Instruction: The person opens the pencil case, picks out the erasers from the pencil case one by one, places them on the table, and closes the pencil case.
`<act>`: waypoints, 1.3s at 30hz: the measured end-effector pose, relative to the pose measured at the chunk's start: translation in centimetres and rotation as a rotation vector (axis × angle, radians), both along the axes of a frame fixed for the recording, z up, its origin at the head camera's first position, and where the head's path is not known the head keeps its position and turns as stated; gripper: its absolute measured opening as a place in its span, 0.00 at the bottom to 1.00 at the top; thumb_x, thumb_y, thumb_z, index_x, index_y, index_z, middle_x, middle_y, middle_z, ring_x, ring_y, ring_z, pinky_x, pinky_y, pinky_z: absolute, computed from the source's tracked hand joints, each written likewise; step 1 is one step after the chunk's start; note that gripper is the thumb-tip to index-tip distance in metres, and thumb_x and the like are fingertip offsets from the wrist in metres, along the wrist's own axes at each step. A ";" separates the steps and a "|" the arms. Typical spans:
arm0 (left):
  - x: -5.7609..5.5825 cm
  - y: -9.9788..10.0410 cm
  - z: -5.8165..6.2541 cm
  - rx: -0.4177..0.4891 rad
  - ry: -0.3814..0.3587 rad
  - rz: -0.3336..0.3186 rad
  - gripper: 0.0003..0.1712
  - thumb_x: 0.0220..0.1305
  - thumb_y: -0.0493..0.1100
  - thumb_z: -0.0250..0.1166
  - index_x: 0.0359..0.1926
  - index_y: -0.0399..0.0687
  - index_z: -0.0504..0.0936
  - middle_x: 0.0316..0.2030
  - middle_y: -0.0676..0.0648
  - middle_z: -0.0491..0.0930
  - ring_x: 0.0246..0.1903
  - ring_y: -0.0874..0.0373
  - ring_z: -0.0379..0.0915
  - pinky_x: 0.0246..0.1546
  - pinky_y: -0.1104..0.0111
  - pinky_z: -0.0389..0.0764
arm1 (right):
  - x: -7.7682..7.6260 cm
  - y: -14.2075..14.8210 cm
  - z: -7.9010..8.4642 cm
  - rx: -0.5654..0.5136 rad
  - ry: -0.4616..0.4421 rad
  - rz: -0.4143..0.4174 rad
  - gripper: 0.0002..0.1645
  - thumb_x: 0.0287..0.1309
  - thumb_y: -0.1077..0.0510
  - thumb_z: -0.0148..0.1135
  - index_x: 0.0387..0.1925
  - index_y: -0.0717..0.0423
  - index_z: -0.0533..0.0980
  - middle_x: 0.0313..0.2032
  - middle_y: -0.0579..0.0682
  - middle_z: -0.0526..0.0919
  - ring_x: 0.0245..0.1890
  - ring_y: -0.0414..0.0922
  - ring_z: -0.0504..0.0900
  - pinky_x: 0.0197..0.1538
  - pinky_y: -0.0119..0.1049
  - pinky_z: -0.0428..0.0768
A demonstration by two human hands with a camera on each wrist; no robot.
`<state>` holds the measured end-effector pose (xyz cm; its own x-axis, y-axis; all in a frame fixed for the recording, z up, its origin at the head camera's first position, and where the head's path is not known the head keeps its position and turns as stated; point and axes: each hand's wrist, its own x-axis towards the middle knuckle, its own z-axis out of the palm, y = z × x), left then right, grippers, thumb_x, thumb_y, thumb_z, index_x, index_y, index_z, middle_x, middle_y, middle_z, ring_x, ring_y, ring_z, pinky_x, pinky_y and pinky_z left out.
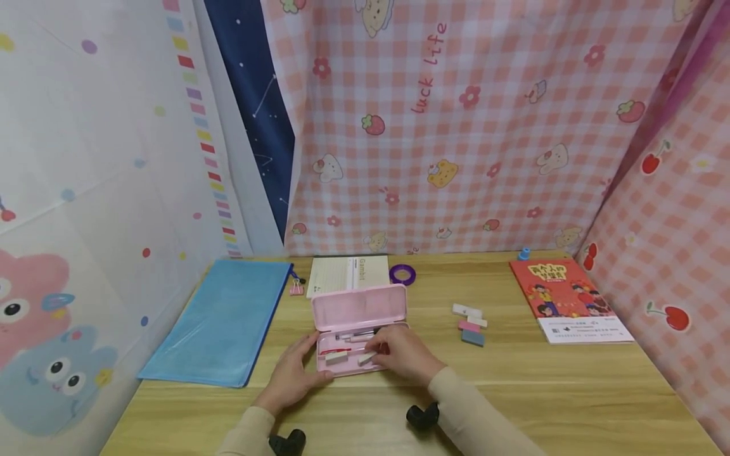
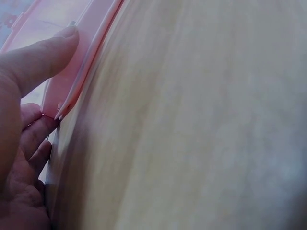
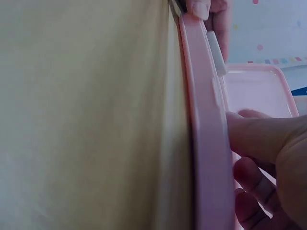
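Head view: the hinged pink plastic pencil case (image 1: 350, 370) lies on the pale wood-grain bench (image 1: 342, 418) in front of you, its rectangular pink lid (image 1: 360, 308) tipped up at the back.
Right hand (image 1: 405, 354): your thumb and forefinger appear to pinch the small white block eraser (image 1: 367, 359) inside the case, near its front wall; the hand hides part of the contact.
Left hand (image 1: 293, 373): your fingers lie fairly straight against the case's left end, the thumb by the front corner, bracing rather than clenching.
Eraser placement: probably best to lower it flat, long side along the front wall, and release only once it touches the floor of the case.
Neighbours: leave a gap to the oblong white eraser (image 1: 336, 359) on the left, and mind the slim red item (image 1: 334, 351) just behind it; a nudge could jam them together.
Slim pale pens (image 1: 358, 336): they lie toward the hinge, so let your knuckles pass above them.
Bracing: press the left end lightly; a hard push could slide the light case.
Lid: lift your right hand clear toward you, since brushing the raised lid might tip it.
Loose white, pink and blue erasers (image 1: 469, 325): they sit on the bench to the right, well apart from the case.
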<state>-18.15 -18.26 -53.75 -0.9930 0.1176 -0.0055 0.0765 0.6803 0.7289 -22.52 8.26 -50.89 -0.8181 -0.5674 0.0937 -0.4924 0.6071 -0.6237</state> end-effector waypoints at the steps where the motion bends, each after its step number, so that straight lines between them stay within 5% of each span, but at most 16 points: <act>1: 0.0 0.0 0.0 -0.001 -0.001 0.003 0.55 0.45 0.59 0.76 0.71 0.47 0.62 0.68 0.34 0.60 0.67 0.35 0.53 0.65 0.42 0.56 | -0.2 0.0 0.1 0.015 0.014 0.027 0.11 0.53 0.59 0.71 0.40 0.47 0.86 0.32 0.37 0.82 0.33 0.35 0.77 0.39 0.30 0.77; 7: 0.0 -0.1 -0.1 -0.003 -0.021 0.016 0.55 0.45 0.60 0.76 0.72 0.51 0.62 0.69 0.36 0.59 0.68 0.36 0.52 0.65 0.42 0.55 | -0.9 -0.2 0.6 0.081 0.040 0.126 0.11 0.51 0.58 0.72 0.40 0.48 0.86 0.31 0.37 0.81 0.31 0.34 0.76 0.37 0.27 0.76; 13: -0.1 0.0 0.0 -0.007 -0.002 0.007 0.54 0.45 0.59 0.76 0.71 0.50 0.63 0.68 0.35 0.60 0.67 0.35 0.53 0.64 0.41 0.57 | -0.9 -0.4 0.6 0.071 0.050 0.089 0.10 0.51 0.59 0.72 0.37 0.46 0.86 0.33 0.35 0.82 0.36 0.32 0.78 0.43 0.30 0.78; 24: 0.0 0.0 0.1 0.001 -0.004 0.010 0.55 0.45 0.59 0.76 0.72 0.49 0.62 0.69 0.34 0.59 0.67 0.34 0.52 0.65 0.41 0.55 | -0.2 0.4 0.3 -0.020 0.041 0.074 0.06 0.55 0.59 0.69 0.37 0.48 0.83 0.33 0.36 0.81 0.34 0.33 0.76 0.40 0.30 0.77; 39: 0.0 -0.2 0.1 0.007 -0.029 0.020 0.57 0.43 0.61 0.76 0.72 0.51 0.61 0.70 0.36 0.58 0.68 0.35 0.51 0.65 0.40 0.55 | 2.0 12.3 0.6 -0.079 -0.014 -0.164 0.07 0.57 0.62 0.67 0.37 0.48 0.81 0.31 0.39 0.78 0.31 0.36 0.74 0.33 0.30 0.77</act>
